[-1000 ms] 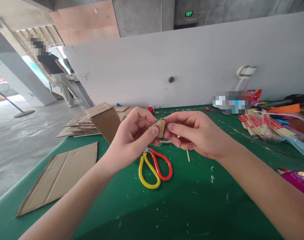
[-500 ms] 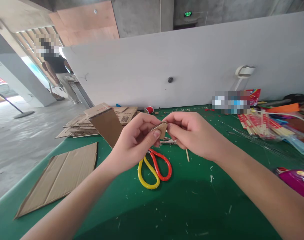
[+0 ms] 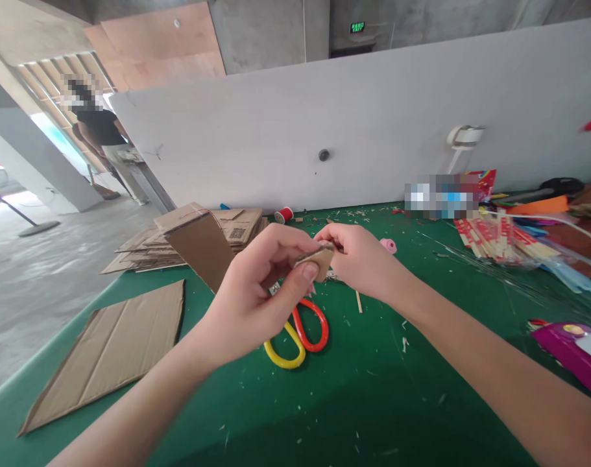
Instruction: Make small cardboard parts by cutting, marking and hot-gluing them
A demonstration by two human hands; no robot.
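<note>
Between thumb and fingers, my left hand pinches a small piece of cardboard, its corrugated edge facing up. My right hand is just behind and to the right of that piece, fingers curled. Its fingertips are partly hidden by the cardboard, so I cannot see what they hold. Below the hands lie scissors with one red and one yellow handle, their blades mostly covered by my left hand. A thin wooden strip rests under my right hand, and a small pink object shows past the right wrist.
A cardboard sheet lies at left, with stacked cardboard and a folded piece behind. A red spool stands near the wall. Red-and-white packets and a purple device sit right. A person stands far left.
My right hand has drawn back from the cardboard piece and sits lower and behind it. My left hand has tilted the piece and still pinches it. The pink object has come into view.
</note>
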